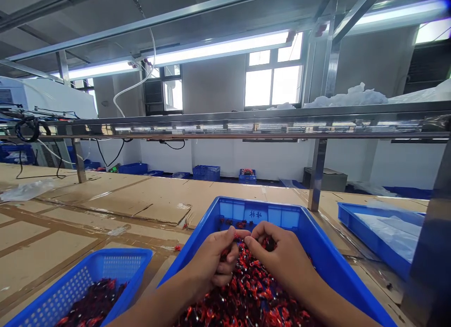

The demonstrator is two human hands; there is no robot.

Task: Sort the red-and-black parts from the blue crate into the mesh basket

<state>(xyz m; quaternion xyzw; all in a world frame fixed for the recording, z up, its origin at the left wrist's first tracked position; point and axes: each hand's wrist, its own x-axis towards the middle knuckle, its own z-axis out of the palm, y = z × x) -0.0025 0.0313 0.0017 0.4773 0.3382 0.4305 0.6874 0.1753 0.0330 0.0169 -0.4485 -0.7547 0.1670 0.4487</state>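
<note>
Both hands meet above a large blue bin [327, 256] filled with small shiny red and black pieces [246, 289], too small for me to name. My left hand [221, 256] is closed, thumb and forefinger pinched on a small red piece, other fingers curled in. Facing it, my right hand [282, 252] pinches at the same spot, its fingertips almost touching the left ones. A dark round piece [269, 244] shows within the curled right fingers. Part of what the fingers hold is hidden.
A perforated blue basket [141, 266] at left holds similar dark red pieces. Right of the bin, a blue tray [373, 235] contains white plastic. A metal post [317, 174] and a shelf rail [225, 125] stand beyond the bin. Cardboard [137, 200] covers the table.
</note>
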